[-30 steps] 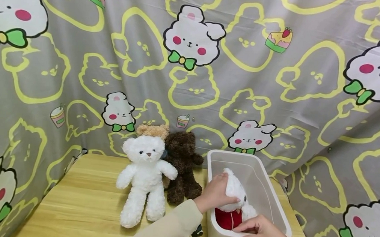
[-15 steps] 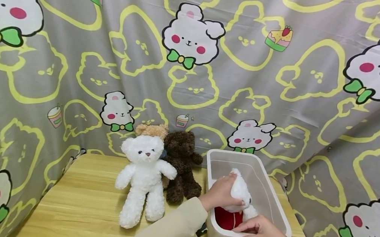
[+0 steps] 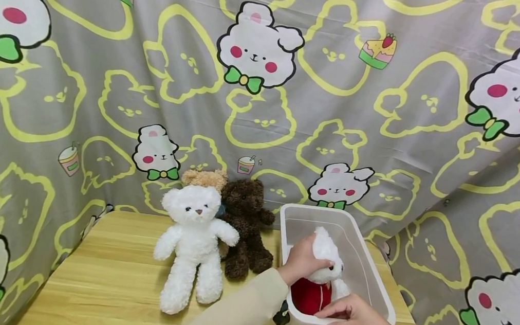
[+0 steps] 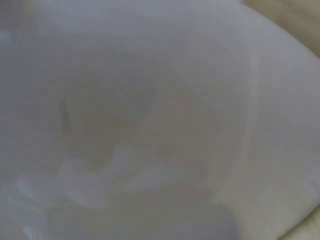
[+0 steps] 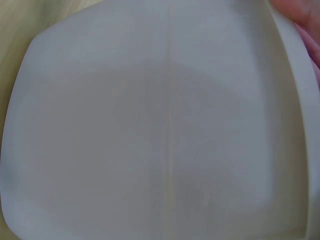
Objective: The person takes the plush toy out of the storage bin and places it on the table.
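A white plush toy with red clothing sits inside the pale plastic storage bin at the right of the table in the head view. My left hand grips the toy's head from the left, thumb across its face beside the eye. On the near rim, my right hand pinches the bin's edge, fingertips over the inside and thumb outside. The bin's outer wall fills most of the right wrist view, with part of that hand at the upper right corner. A blurred pale wall covers the left wrist view.
Left of the bin, a white teddy bear stands on the wooden table. Behind it are a dark brown bear and a tan one. A patterned grey curtain encloses the back and sides.
My left hand first shifted the plush toy's head rightward, then tilted it more upright, so more of its face and red clothing shows. My right hand stays on the rim.
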A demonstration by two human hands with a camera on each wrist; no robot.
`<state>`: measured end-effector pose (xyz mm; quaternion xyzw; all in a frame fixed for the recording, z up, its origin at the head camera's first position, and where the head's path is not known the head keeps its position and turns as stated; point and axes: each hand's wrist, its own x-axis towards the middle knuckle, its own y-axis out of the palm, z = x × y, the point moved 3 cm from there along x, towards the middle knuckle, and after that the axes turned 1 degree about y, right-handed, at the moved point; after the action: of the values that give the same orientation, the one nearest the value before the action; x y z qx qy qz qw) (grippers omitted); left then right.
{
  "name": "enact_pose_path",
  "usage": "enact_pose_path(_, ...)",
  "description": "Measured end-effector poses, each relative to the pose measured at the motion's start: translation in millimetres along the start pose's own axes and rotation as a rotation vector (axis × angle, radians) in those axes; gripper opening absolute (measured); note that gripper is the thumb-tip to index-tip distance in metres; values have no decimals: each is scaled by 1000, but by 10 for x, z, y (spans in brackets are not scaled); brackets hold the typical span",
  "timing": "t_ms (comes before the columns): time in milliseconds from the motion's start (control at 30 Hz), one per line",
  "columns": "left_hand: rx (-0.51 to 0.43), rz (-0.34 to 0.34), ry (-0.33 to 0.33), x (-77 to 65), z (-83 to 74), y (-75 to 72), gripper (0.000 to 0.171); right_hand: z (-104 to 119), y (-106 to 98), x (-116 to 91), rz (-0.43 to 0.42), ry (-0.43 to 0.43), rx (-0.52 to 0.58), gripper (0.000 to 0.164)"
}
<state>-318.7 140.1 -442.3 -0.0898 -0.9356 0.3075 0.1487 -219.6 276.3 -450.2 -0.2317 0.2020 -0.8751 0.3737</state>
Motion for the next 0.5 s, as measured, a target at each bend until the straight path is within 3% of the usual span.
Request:
enact_pose_path(200, -29, -92, 66, 73, 7, -55, 70, 14, 5, -4, -21, 12, -30, 22)
enact_pose_path(500, -156, -141, 137, 218, -89, -494, 63, 55, 9, 15, -19, 48, 5, 19)
